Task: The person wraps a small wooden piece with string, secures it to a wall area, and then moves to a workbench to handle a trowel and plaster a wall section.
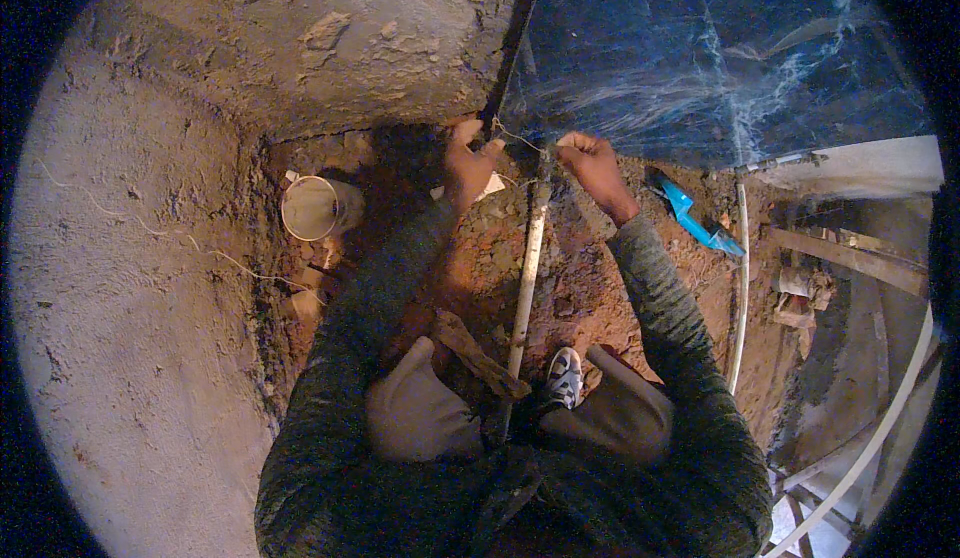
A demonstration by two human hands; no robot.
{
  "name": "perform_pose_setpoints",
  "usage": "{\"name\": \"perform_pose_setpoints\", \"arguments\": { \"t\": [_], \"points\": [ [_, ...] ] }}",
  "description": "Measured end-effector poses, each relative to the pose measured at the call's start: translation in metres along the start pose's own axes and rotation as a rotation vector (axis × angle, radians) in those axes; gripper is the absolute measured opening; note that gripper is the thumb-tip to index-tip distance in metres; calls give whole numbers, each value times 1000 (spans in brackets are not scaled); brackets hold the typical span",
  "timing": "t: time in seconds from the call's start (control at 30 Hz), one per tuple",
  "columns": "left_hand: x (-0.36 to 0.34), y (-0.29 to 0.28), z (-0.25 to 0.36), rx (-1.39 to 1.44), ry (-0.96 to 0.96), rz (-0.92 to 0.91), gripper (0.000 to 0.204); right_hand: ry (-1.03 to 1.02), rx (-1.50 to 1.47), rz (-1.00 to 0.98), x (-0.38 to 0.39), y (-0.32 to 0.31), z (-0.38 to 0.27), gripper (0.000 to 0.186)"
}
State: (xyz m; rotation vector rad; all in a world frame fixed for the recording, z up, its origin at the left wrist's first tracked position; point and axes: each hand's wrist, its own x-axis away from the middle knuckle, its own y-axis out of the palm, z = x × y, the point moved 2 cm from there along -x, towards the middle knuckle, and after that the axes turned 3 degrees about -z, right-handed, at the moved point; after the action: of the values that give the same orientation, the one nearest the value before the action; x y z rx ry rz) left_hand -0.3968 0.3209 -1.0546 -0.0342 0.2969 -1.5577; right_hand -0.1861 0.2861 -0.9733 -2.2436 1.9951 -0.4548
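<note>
A thin pale string [520,139] spans the gap between my two hands, over the top of a whitish pole [532,248]. My left hand [468,170] is curled, with the string running to its thumb and forefinger; the exact grip is hard to make out. On the other side, my right hand [594,170] pinches the string beside the pole's upper end. The pole slants down toward my knees. Partly behind my left wrist is a small white flat piece [492,187], and a loose strand curves from near it to the pole.
A pale bucket [310,208] stands left, by the rough earthen wall [130,288]. Dark blue sheeting [640,68] hangs at the far right. A bright blue object [692,220] lies near a white pipe [742,288]. Wood [465,353] lies by my knees; bricks [797,308] sit farther right.
</note>
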Motion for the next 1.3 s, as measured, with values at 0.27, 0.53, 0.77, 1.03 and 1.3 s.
{"name": "perform_pose_setpoints", "arguments": {
  "t": [0.27,0.53,0.77,1.03,1.3],
  "points": [
    [21,-3,78,-411,512,-14,18,-36,13,-209,21,-1,-36,11],
    [6,-17,74,-186,564,-118,8,-32,165,-160,25,-1,-45,14],
    [40,-20,103,-179,528,-302,6,-21,197,-164,27,1,-37,16],
    [23,-23,36,-150,344,-267,12,-18,81,-233,30,6,-33,20],
    [8,-40,35,123,68,-485,20,30,790,-62,26,-26,-2,22]
  ]
}}
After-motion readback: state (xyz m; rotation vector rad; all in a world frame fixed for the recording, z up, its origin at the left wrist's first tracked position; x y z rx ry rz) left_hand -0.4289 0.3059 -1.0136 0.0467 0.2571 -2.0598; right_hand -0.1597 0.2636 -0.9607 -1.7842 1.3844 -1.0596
